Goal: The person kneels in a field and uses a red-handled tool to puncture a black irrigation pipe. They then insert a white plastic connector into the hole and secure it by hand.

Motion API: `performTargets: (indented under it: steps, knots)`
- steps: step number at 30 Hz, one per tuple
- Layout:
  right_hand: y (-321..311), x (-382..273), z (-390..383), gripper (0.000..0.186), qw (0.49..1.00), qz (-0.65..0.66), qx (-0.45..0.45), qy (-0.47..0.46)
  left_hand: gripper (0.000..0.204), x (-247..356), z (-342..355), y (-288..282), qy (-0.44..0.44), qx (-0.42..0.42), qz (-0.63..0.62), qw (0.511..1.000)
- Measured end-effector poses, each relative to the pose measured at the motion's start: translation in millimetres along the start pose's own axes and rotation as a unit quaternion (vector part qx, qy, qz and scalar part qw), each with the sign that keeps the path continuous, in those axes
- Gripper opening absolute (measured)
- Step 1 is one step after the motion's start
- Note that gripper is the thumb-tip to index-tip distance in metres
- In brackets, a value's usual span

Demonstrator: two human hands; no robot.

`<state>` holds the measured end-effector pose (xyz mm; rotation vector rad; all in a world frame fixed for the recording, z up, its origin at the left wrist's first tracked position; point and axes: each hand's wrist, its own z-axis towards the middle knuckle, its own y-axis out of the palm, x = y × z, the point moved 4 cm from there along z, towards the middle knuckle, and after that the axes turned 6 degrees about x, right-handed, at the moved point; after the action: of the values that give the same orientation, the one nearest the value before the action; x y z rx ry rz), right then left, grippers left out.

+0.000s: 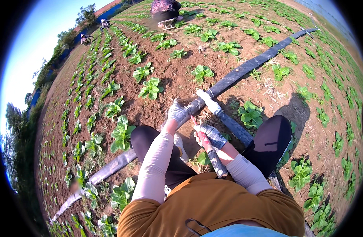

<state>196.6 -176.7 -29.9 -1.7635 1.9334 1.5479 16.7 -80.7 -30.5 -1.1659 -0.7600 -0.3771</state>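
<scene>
I find the right hand (212, 135) clamped on a red tool (207, 147) with a black-wrapped grip, slanting above the soil. The left hand (176, 113) is against the black hose (244, 70); I cannot tell whether its fingers are closed. Just beyond, a white fitting (209, 102) meets a branch hose (235, 127). Leafy plants (151, 88) line the field (177, 81) toward its far edge; two people (86, 39) crouch at its far left.

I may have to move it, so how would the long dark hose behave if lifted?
The long dark hose seems likely to sag, since its surface looks creased. It probably won't roll freely, as a white joint appears to tie it to a side branch.
</scene>
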Motion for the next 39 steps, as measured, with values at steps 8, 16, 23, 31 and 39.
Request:
performTargets:
  steps: [8, 16, 23, 31, 39]
  knots:
    - [21, 10, -6, 0.018, 0.996, -0.010, -0.064, -0.061, 0.042, 8, -8, -20, -0.029, 0.126, 0.041, 0.991]
    - [15, -17, -15, 0.013, 0.999, -0.026, -0.017, -0.024, 0.019, -4, 7, -22, 0.057, 0.158, 0.061, 0.984]
    - [-8, -6, 13, 0.026, 0.997, 0.047, -0.065, 0.010, 0.024, -18, 20, -14, 0.044, 0.107, 0.022, 0.993]
    - [18, 0, -11, 0.024, 0.996, 0.060, -0.067, -0.018, 0.048, 6, 6, -7, -0.036, 0.125, -0.007, 0.991]
    - [19, -8, -17, 0.022, 0.997, 0.033, -0.069, -0.028, 0.035, 16, 2, -22, 0.007, 0.157, 0.065, 0.985]
